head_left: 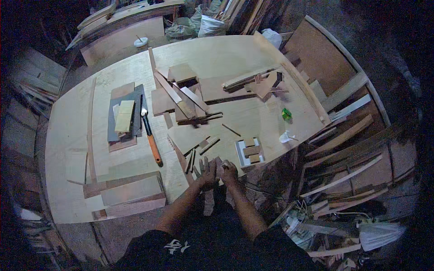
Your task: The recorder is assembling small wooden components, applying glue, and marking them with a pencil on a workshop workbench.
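Nearest the camera is our dark shirt with its pale print, and from it our two bare forearms reach to the near edge of the bench. Our left hand has its fingers spread, pointing away from us; a small brown wood piece lies just right of them, between them and our right hand. Our right fingers are curled beside that piece — whether they pinch it, we cannot tell. Just ahead of our left fingers we see thin wood strips; right of our right hand, near but apart, lies a white frame with brown blocks — and farther left, a tool with an orange handle.
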Action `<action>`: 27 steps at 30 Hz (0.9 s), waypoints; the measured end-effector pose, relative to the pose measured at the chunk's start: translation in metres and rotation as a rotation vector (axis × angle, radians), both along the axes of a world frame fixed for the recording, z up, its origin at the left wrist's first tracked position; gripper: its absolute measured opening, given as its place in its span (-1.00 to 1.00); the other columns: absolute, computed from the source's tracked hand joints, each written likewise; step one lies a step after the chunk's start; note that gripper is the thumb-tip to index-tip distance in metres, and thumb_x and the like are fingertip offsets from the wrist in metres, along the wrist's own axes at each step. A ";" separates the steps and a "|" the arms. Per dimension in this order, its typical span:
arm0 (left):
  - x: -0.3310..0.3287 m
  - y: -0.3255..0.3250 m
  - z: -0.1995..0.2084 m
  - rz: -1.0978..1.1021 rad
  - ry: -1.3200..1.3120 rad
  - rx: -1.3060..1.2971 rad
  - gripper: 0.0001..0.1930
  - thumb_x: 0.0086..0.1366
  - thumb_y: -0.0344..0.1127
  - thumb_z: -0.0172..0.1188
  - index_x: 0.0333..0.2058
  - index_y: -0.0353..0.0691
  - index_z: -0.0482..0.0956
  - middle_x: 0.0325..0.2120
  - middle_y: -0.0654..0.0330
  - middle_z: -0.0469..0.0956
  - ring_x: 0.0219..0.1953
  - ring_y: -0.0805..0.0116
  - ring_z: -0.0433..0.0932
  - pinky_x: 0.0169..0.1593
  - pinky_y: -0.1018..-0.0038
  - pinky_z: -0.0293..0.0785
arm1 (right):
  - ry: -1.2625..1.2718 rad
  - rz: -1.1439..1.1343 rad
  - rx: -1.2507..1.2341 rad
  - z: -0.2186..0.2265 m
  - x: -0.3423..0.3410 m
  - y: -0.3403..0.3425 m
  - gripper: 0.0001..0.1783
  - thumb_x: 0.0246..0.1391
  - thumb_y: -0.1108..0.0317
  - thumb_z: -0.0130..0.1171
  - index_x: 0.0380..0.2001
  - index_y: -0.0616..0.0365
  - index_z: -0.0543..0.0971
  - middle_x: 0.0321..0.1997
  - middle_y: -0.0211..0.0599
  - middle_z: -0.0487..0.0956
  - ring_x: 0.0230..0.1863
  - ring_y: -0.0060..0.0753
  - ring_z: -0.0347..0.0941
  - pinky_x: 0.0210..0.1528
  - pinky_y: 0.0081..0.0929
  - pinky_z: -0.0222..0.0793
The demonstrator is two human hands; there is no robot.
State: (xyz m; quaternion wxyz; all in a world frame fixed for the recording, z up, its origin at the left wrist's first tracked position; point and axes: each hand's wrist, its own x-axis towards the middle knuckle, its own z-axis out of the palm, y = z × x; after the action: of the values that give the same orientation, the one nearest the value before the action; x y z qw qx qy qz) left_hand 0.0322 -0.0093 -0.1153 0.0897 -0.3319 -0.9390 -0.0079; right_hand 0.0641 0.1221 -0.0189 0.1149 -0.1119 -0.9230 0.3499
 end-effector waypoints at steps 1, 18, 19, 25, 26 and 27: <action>0.006 -0.001 0.003 0.111 0.020 0.024 -0.09 0.22 0.10 0.03 0.35 -0.19 -0.24 0.30 -0.34 -0.54 0.29 -0.51 -0.56 0.04 -0.58 -0.44 | -0.091 0.034 0.036 0.001 0.003 0.003 -0.66 0.08 0.28 0.03 -0.10 0.21 0.50 -0.14 0.01 0.53 -0.09 0.10 0.45 -0.05 -0.14 0.40; -0.006 0.004 0.018 0.003 -0.675 0.057 0.06 0.13 0.34 -0.01 0.35 -0.13 -0.38 0.29 -0.35 -0.57 0.27 -0.54 -0.59 -0.01 -0.60 -0.52 | 0.247 -0.164 -1.538 0.105 -0.043 0.032 -0.82 -0.01 0.46 0.28 -0.31 0.16 0.51 -0.30 -0.28 0.57 -0.33 -0.35 0.54 -0.27 -0.39 0.54; -0.002 0.000 0.012 0.016 -0.362 0.001 0.08 0.11 0.36 0.00 0.34 -0.14 -0.38 0.28 -0.35 -0.59 0.27 -0.54 -0.60 0.00 -0.60 -0.53 | 0.275 -0.120 -1.672 0.123 -0.038 0.031 -0.82 0.00 0.49 0.26 -0.29 0.16 0.51 -0.31 -0.27 0.57 -0.29 -0.32 0.55 -0.22 -0.36 0.55; 0.003 0.000 0.003 0.123 0.012 -0.105 0.11 0.06 0.41 0.02 0.35 -0.06 -0.37 0.28 -0.30 -0.65 0.29 -0.44 -0.63 0.02 -0.57 -0.57 | 0.115 0.071 -2.139 0.160 -0.021 0.056 -0.83 0.07 0.48 0.18 -0.23 0.20 0.52 -0.21 -0.18 0.55 -0.13 -0.19 0.52 -0.09 -0.30 0.51; 0.004 0.000 0.009 0.115 -0.026 -0.130 0.10 0.06 0.42 0.00 0.36 -0.02 -0.36 0.28 -0.28 -0.67 0.30 -0.40 -0.64 0.02 -0.57 -0.57 | 0.108 0.077 -2.142 0.156 -0.022 0.063 -0.83 0.07 0.48 0.18 -0.23 0.20 0.52 -0.21 -0.18 0.55 -0.13 -0.19 0.52 -0.09 -0.30 0.51; -0.012 0.009 0.041 0.103 -0.740 -0.048 0.06 0.08 0.44 -0.04 0.36 0.05 -0.35 0.30 -0.23 -0.65 0.32 -0.35 -0.64 0.04 -0.55 -0.58 | 0.133 0.089 -2.121 0.144 -0.021 0.078 -0.83 0.09 0.48 0.15 -0.22 0.20 0.51 -0.18 -0.16 0.55 -0.12 -0.16 0.51 -0.07 -0.28 0.50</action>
State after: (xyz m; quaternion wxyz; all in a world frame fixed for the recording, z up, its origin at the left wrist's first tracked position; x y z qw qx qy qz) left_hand 0.0206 0.0000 -0.0743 -0.2631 -0.2612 -0.9232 -0.1009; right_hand 0.0426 0.2006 0.1256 -0.0041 -0.1015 -0.1412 0.9848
